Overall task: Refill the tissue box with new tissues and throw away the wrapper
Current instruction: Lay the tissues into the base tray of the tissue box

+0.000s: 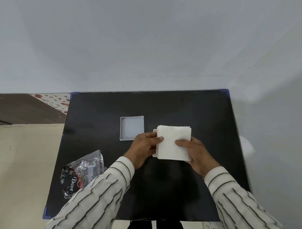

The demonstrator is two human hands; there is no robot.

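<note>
Both hands, left hand (144, 147) and right hand (193, 149), clamp the tissue stack (173, 141) over the box (155, 155). I note the lid (132, 128) lies up-left, nearer the left

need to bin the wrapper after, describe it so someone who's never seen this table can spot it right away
Start at the black square table against the pale wall and go to its near left edge. There lies the crumpled shiny plastic wrapper, dark and silvery with red swirls and the word Dove. Unlike the white open tray and the white tissue stack, it is the only dark, printed, glossy thing.
</note>
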